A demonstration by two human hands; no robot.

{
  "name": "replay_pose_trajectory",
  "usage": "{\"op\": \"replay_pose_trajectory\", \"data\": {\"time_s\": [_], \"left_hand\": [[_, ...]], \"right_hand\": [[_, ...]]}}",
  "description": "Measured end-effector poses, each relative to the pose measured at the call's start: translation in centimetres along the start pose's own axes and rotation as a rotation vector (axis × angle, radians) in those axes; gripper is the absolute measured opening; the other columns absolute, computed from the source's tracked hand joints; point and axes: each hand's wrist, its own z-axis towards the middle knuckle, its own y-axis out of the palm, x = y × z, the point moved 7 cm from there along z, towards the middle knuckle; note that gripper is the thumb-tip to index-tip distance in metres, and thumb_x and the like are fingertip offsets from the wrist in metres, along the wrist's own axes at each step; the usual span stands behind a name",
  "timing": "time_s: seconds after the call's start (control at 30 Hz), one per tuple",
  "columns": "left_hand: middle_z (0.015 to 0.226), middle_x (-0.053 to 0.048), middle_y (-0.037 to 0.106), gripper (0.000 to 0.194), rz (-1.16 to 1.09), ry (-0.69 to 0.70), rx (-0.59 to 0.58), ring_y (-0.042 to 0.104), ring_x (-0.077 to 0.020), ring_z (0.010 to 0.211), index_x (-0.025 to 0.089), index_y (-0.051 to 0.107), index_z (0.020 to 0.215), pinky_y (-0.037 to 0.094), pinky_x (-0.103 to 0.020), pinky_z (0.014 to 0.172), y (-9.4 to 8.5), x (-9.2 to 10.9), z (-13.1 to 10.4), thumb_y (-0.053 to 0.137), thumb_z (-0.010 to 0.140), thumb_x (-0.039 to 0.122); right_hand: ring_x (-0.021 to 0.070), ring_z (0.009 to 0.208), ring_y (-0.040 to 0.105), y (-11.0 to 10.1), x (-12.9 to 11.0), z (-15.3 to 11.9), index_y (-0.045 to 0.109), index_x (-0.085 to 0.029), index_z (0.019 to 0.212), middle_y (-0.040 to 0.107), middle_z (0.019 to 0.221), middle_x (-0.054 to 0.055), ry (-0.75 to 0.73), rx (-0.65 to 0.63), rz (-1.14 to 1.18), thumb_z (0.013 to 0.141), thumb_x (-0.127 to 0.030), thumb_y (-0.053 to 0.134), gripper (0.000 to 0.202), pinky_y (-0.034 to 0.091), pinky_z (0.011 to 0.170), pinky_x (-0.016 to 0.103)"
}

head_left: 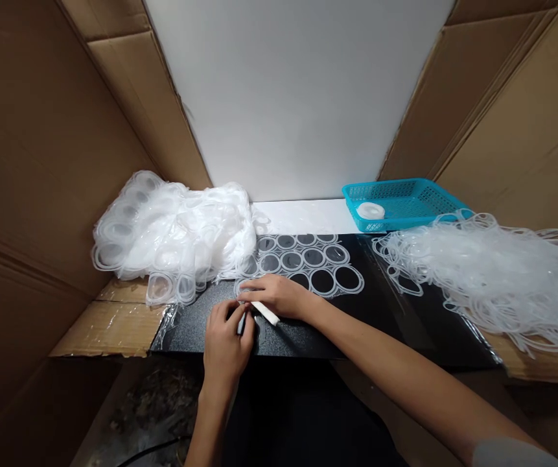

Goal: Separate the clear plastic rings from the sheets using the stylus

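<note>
A translucent sheet of joined round rings [313, 258] lies flat on a black work surface in front of me. My right hand [283, 297] rests over the sheet's near left corner, closed round a white rod-shaped tool [265, 312] whose far end is hidden under the fingers. Close beside it, my left hand [227, 332] has bent fingers, with thumb and forefinger drawn together near that same corner. Something small and pale may be between them, but I cannot make it out.
At the left rises a heap of clear ring sheets [186, 227]. A pile of loose translucent ring scraps [507, 275] covers the right side. Behind it a blue basket [405, 224] holds a small white ring-shaped bundle [371, 211]. Cardboard walls [516, 104] stand on both sides.
</note>
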Motion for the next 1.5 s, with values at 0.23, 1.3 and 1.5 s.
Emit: {"op": "replay_pose_trajectory", "data": {"time_s": [0.23, 1.3, 1.5], "left_hand": [[0.102, -0.009, 0.07, 0.022, -0.014, 0.0, 0.013, 0.062, -0.0286, 0.099, 0.023, 0.078, 0.098, 0.052, -0.043, 0.088, -0.3, 0.1, 0.0, 0.057, 0.097, 0.029], [0.125, -0.007, 0.072, 0.024, 0.106, 0.142, -0.105, 0.063, -0.029, 0.117, 0.028, 0.077, 0.118, 0.048, -0.045, 0.097, 1.3, 3.9, 0.2, 0.064, 0.098, 0.025], [0.123, -0.007, 0.073, 0.024, 0.13, 0.135, -0.084, 0.064, -0.0291, 0.115, 0.029, 0.078, 0.116, 0.048, -0.045, 0.094, 1.3, 3.9, 0.1, 0.065, 0.097, 0.024]], "right_hand": [[0.0262, 0.108, 0.072, -1.7, 2.1, 0.7, 0.073, -0.019, 0.123, 0.077, 0.122, 0.014, 0.137, 0.161, -0.168, 0.107, -0.021, 0.054, 0.025, 0.051, 0.098, 0.039], [0.0266, 0.116, 0.071, -4.5, 3.3, -4.7, 0.082, -0.025, 0.106, 0.08, 0.116, 0.004, 0.529, 0.162, 0.299, 0.098, -0.037, 0.068, 0.02, 0.046, 0.111, 0.042], [0.024, 0.108, 0.073, -4.5, 3.2, -4.6, 0.081, -0.024, 0.106, 0.081, 0.11, 0.004, 0.506, 0.177, 0.323, 0.1, -0.037, 0.067, 0.021, 0.05, 0.105, 0.037]]}}
